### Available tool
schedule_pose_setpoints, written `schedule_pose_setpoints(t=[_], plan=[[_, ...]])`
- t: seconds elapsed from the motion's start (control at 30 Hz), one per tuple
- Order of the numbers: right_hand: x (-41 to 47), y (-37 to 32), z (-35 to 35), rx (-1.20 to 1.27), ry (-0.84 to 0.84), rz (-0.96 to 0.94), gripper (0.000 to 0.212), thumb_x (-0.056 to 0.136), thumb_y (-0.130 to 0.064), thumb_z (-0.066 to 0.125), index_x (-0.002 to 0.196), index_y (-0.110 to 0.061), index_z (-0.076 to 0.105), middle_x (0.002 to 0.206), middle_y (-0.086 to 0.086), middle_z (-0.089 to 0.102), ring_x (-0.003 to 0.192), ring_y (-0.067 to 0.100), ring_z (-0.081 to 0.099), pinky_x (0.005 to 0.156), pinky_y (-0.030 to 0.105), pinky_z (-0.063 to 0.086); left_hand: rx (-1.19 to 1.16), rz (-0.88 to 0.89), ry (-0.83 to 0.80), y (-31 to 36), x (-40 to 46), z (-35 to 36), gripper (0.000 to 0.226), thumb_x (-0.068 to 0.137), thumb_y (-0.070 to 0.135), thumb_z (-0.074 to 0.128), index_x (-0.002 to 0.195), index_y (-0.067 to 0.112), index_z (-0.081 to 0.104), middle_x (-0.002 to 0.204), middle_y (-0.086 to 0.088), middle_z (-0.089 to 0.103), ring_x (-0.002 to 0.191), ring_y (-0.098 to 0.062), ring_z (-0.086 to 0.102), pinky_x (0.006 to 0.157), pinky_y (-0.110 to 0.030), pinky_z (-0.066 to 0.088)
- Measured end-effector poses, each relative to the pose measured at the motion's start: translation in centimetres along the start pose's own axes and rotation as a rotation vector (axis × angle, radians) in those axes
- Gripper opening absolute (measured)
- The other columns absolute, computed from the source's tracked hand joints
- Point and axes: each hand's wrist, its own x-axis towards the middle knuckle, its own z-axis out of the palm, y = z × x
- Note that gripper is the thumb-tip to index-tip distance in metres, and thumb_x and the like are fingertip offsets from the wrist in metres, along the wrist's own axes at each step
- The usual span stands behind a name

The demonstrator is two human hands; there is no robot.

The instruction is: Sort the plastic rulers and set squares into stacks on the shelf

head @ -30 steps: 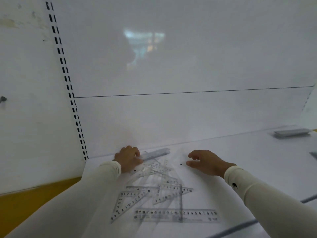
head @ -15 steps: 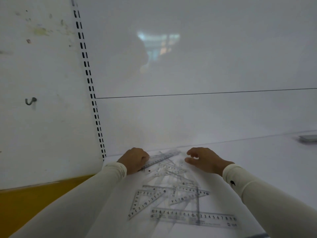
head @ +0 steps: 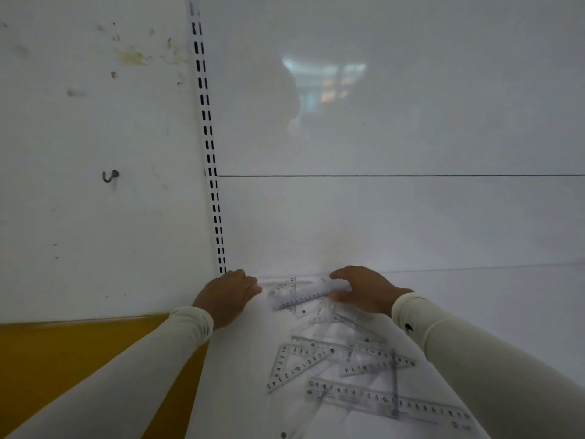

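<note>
A heap of clear plastic rulers and set squares (head: 348, 353) lies on the white shelf (head: 490, 312). A small set square (head: 294, 365) is at its left, and a long ruler (head: 386, 403) lies across the front. At the back of the heap, one clear ruler (head: 300, 296) lies slanted between my hands. My right hand (head: 367, 289) curls over its right end, thumb below and fingers above. My left hand (head: 228, 296) sits with bent fingers just left of the ruler's other end. Whether it touches the ruler is hidden.
The shelf's white back panel (head: 380, 217) rises right behind my hands. A slotted upright (head: 212, 153) runs down to the shelf's left corner. A wall with a small hook (head: 110, 175) and a yellow panel (head: 79, 359) lie to the left.
My right hand has moved left onto the slanted ruler's right end. My left hand has slipped back off its left end. The view has swung left.
</note>
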Motion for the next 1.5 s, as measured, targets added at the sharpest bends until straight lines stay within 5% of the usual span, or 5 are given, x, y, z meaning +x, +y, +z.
schedule_pose_setpoints(t=[0.2, 0.6, 0.97, 1.23, 1.5], plan=[[3.9, -2.6, 0.8, -0.134, -0.143, -0.059, 0.017, 0.089, -0.046, 0.050, 0.093, -0.032, 0.057, 0.114, -0.001, 0.058, 0.118, 0.025, 0.051, 0.094, 0.037, 0.043, -0.036, -0.219, -0.017, -3.4, -4.7, -2.3, 0.035, 0.101, 0.041, 0.038, 0.123, 0.020, 0.054, 0.107, -0.001, 0.053, 0.100, -0.017, 0.049, 0.088, -0.031, 0.041], [3.5, -2.5, 0.9, -0.185, -0.063, -0.182, 0.045, 0.097, -0.049, 0.044, 0.133, -0.025, 0.054, 0.124, 0.003, 0.053, 0.111, 0.023, 0.055, 0.094, 0.033, 0.043, -0.051, -0.292, 0.002, -4.0, -8.0, -2.6, 0.042, 0.100, 0.044, 0.035, 0.128, 0.020, 0.054, 0.106, 0.003, 0.053, 0.097, -0.013, 0.049, 0.087, -0.029, 0.044], [0.6, -4.0, 0.2, -0.120, -0.001, -0.059, 0.042, 0.096, -0.046, 0.046, 0.123, -0.016, 0.058, 0.118, 0.006, 0.054, 0.105, 0.025, 0.056, 0.091, 0.032, 0.043, -0.077, -0.208, -0.009, -4.5, -9.4, -3.5, 0.040, 0.099, 0.046, 0.036, 0.121, 0.021, 0.056, 0.100, 0.004, 0.052, 0.091, -0.012, 0.049, 0.082, -0.027, 0.043], [-2.1, -6.9, 0.1, -0.115, 0.065, 0.063, 0.030, 0.097, -0.045, 0.042, 0.081, -0.021, 0.051, 0.088, 0.003, 0.061, 0.082, 0.025, 0.057, 0.072, 0.033, 0.043, -0.174, -0.125, -0.065, -5.8, -9.8, -4.3, 0.028, 0.096, 0.042, 0.044, 0.113, 0.023, 0.055, 0.100, 0.009, 0.051, 0.091, -0.012, 0.051, 0.074, -0.020, 0.034], [-7.2, -6.4, 0.2, -0.110, 0.103, 0.222, 0.033, 0.097, -0.052, 0.038, 0.095, -0.023, 0.053, 0.098, 0.000, 0.052, 0.097, 0.027, 0.056, 0.080, 0.034, 0.042, -0.272, 0.057, -0.038, -4.6, -7.1, -3.4, 0.039, 0.095, 0.039, 0.053, 0.130, 0.022, 0.052, 0.104, 0.009, 0.049, 0.098, -0.008, 0.048, 0.087, -0.023, 0.038]])
